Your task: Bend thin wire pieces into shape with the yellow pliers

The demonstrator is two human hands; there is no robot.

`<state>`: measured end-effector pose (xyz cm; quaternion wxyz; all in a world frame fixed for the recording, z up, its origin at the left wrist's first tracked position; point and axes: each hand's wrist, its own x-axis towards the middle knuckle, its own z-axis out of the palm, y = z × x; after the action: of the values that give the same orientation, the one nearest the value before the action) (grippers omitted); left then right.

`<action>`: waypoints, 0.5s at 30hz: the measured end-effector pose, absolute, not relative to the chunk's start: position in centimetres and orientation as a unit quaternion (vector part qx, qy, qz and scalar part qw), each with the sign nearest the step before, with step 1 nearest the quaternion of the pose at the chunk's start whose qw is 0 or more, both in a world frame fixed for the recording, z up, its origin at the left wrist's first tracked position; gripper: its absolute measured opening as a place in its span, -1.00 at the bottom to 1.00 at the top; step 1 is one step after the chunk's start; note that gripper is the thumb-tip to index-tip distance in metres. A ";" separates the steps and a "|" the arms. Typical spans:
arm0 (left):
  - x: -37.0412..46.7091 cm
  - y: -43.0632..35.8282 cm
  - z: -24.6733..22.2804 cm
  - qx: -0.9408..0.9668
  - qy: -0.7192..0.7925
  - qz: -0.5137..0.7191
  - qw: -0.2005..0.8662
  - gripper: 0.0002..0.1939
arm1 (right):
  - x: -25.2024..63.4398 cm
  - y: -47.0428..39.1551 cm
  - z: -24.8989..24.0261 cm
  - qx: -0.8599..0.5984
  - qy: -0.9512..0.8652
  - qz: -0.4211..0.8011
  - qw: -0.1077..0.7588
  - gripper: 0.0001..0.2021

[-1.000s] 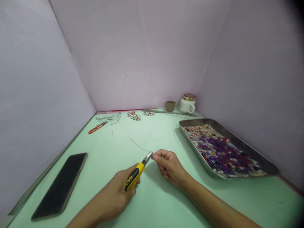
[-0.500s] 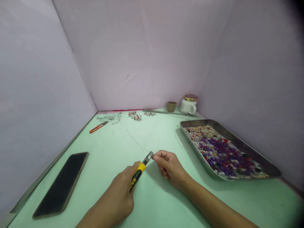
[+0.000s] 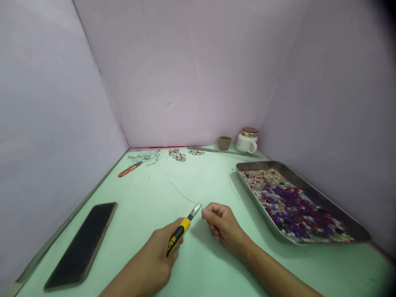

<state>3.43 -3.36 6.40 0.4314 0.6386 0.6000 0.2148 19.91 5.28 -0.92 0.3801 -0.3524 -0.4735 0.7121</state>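
My left hand (image 3: 157,258) is closed around pliers (image 3: 180,236) with yellow and black handles, their metal jaws pointing up and to the right. A thin wire (image 3: 182,194) runs from the jaw tips away to the upper left over the table. Just right of the jaws, my right hand (image 3: 223,225) pinches the short end of this wire between thumb and forefinger. A small gap lies between its fingertips and the jaws. Whether the jaws are fully closed on the wire is too small to tell.
A metal tray (image 3: 262,214) of mixed beads stands right, with a loose wire (image 3: 232,186) beside it. A phone (image 3: 82,245) lies left. Farther back are orange snips (image 3: 130,169), wire scraps (image 3: 145,156), beaded pieces (image 3: 177,155), a small brown cup (image 3: 225,143) and a lidded white mug (image 3: 246,142).
My right fingertips are slightly farther from the plier jaws. The pliers have turned a little in my left hand. The whole scene sits slightly lower in view.
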 end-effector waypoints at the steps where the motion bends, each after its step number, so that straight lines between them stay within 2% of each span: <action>1: 3.5 -3.4 6.2 0.653 0.605 0.215 0.401 -0.64 | 19.9 5.3 -1.0 -0.366 -0.474 0.708 0.375 -0.66; 6: 3.2 -3.6 3.7 0.666 0.651 0.190 0.309 -0.34 | 19.6 5.4 -1.1 -0.404 -0.485 0.689 0.355 -0.63; 15: 3.1 -2.9 5.3 0.626 0.604 0.222 0.439 -0.54 | 19.6 5.7 -1.6 -0.397 -0.517 0.681 0.333 -0.63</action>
<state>3.06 -2.91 5.32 0.4394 0.6264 0.6044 0.2219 19.58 5.71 -1.56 0.3329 -0.3972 -0.5174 0.6809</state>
